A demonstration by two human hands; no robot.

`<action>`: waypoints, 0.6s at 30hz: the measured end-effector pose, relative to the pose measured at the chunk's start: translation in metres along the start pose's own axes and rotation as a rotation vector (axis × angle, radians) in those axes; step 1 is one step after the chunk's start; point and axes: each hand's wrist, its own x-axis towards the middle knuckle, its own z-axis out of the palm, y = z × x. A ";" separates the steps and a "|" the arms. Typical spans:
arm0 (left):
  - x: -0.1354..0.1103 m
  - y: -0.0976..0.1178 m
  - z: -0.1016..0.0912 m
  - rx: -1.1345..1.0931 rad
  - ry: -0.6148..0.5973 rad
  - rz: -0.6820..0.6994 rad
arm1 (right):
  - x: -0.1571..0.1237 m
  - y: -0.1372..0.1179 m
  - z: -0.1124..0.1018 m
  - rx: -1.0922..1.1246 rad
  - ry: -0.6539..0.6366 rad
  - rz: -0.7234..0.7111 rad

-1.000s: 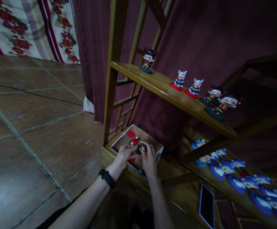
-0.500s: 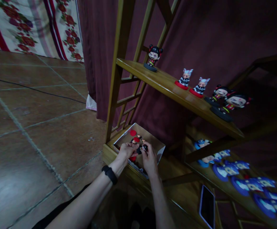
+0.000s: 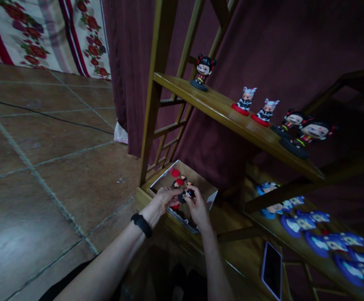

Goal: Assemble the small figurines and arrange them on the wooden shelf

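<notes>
Holding figurine [image 3: 188,194], left hand [image 3: 165,196], right hand [image 3: 199,207], box [image 3: 208,193] of red discs [image 3: 175,172]

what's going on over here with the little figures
A person is bent over a wooden shelf unit. The left hand and right hand meet over an open cardboard box on the lowest level, and their fingers appear to pinch a small dark figurine between them. More small figures and a red disc lie in the box. Five figurines stand on the upper shelf. Blue pieces lie lower right, and a phone rests nearby.
</notes>
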 end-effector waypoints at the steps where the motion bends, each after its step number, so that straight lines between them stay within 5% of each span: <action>1: 0.000 -0.001 0.000 0.008 0.000 0.000 | 0.000 0.001 0.000 -0.003 -0.004 -0.005; 11: -0.001 -0.008 0.006 -0.027 0.037 -0.004 | -0.002 0.003 0.000 0.017 -0.038 -0.046; 18: -0.001 -0.004 0.007 -0.184 0.045 0.021 | 0.004 0.018 0.015 0.261 0.191 0.043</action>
